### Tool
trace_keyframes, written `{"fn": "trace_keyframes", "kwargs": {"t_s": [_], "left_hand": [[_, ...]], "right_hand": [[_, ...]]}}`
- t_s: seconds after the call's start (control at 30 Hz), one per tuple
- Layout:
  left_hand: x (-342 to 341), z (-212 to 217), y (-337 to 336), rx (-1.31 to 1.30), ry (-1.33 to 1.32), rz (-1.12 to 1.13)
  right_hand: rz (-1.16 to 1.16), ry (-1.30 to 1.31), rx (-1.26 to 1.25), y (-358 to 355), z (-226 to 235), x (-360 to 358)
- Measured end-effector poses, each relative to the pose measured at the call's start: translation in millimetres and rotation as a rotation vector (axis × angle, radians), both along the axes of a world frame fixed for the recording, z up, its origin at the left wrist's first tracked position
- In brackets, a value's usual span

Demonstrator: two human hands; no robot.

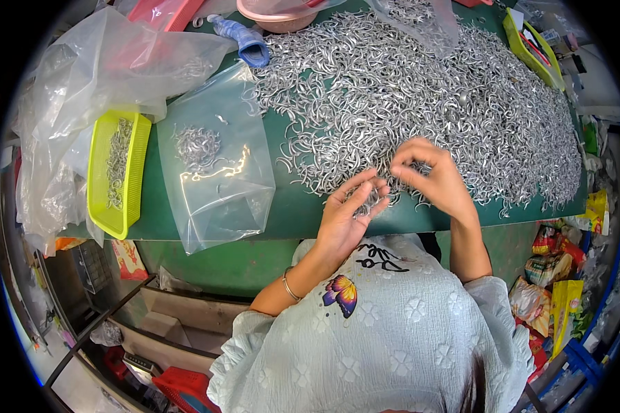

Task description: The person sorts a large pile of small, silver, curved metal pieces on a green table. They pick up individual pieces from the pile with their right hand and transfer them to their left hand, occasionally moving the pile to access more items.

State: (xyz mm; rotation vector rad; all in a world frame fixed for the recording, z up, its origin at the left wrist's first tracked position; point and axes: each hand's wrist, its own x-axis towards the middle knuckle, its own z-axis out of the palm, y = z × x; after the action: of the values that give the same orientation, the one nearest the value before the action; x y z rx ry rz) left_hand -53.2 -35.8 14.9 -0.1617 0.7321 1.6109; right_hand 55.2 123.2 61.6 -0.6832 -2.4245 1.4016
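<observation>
A wide heap of small curved silver metal pieces covers much of the green table. At the heap's near edge my left hand is cupped, its fingers curled round several of the metal pieces. Just right of it, over the heap, my right hand is bent with thumb and forefinger brought together. Whether a piece sits between those fingertips is too small to make out. Left of the heap lies a clear plastic bag with a small pile of the same pieces on it.
A yellow-green basket holding metal pieces stands at the left. Behind it are crumpled clear plastic bags. A blue sleeve-like cloth and a pink bowl sit at the back; another yellow-green basket is far right.
</observation>
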Motion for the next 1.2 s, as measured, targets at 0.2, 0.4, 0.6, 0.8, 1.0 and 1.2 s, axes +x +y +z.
{"fn": "trace_keyframes", "kwargs": {"t_s": [0.2, 0.4, 0.6, 0.8, 1.0, 1.2], "left_hand": [[1.2, -8.9, -2.7, 0.05, -0.14, -0.033], [-1.0, -11.4, -4.4, 0.074, -0.146, -0.033], [0.2, -15.0, -3.4, 0.092, -0.13, -0.067], [1.0, 4.3, 7.6, 0.012, -0.113, 0.061], [-1.0, -12.2, -2.0, 0.124, -0.061, 0.005], [-0.7, -11.1, -2.5, 0.132, -0.099, -0.023]], "right_hand": [[-0.243, -0.099, 0.754, 27.5, -32.8, -22.8], [-0.165, -0.128, 0.922, 38.0, -24.8, -11.7], [-0.285, -0.088, 0.641, 32.4, -9.9, 4.5], [0.058, 0.037, 0.144, 11.1, 9.4, -2.9], [-0.185, 0.009, 0.284, 25.7, -10.8, -25.8], [-0.067, -0.081, 0.679, 19.8, -39.9, -66.5]]}}
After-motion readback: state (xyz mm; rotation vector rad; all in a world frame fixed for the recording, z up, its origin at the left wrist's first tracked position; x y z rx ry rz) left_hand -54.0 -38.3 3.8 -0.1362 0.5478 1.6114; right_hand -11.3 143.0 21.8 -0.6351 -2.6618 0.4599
